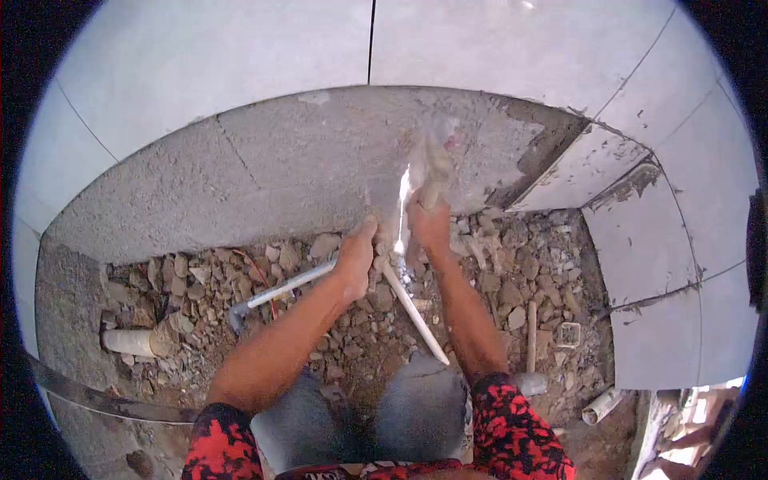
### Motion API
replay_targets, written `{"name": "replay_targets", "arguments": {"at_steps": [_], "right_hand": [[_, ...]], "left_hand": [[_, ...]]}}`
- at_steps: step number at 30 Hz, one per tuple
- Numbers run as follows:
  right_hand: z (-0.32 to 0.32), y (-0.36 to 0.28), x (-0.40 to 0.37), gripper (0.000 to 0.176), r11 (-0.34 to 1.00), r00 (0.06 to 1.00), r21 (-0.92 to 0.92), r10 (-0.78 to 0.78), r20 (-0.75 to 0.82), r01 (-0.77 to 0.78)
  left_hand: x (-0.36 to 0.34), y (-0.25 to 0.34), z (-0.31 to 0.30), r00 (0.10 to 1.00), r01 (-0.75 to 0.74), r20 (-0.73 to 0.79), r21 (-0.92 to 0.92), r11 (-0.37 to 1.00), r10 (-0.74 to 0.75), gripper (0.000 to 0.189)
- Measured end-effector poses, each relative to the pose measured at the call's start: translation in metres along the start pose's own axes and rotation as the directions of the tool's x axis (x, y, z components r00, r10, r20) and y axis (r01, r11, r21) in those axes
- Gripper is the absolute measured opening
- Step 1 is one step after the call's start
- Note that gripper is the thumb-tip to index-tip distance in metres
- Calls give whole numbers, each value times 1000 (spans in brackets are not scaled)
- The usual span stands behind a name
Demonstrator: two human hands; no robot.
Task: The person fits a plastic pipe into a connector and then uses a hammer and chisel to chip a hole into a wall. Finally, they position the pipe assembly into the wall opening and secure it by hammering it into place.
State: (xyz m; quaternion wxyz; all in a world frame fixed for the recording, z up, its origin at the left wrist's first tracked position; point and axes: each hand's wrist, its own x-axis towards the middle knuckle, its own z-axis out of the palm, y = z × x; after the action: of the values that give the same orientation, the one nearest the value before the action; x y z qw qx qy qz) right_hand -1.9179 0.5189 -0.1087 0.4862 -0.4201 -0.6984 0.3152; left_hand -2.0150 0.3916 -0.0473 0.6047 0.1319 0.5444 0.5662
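My left hand [356, 260] is closed in front of the low cement-covered wall [280, 168], its thumb pointing up. What sits in its fingers is hidden and blurred. Close by on the right, my right hand [430, 224] grips a pale, motion-smeared object [437, 164] that points up against the wall; its kind does not show. A bright streak [404, 196] of light runs between the two hands. Below them, a white pipe [416, 312] slants out toward my knees. A thinner white pipe [292, 284] with a grey elbow ends by my left wrist.
Broken rubble [192, 280] covers the floor along the wall. At left lies a wide pipe stub [128, 342]. On the right are a mallet [532, 352], a small square box [569, 335] and another pipe stub [602, 406]. Large tiles [240, 56] line the walls.
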Motion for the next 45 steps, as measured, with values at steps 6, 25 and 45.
{"name": "replay_targets", "arguments": {"at_steps": [6, 25, 45], "right_hand": [[1, -3, 2, 20, 997, 995, -16, 73, -70, -74], [-14, -21, 11, 15, 986, 986, -17, -165, -38, 164], [3, -15, 4, 21, 996, 994, 81, 52, -97, -44]], "left_hand": [[-6, -10, -1, 1000, -10, 30, 29, 1000, 10, 28], [12, -19, -3, 998, 47, -30, -6, 999, -47, 28], [-3, -15, -1, 999, 40, -1, 5, 999, -40, 27]]}}
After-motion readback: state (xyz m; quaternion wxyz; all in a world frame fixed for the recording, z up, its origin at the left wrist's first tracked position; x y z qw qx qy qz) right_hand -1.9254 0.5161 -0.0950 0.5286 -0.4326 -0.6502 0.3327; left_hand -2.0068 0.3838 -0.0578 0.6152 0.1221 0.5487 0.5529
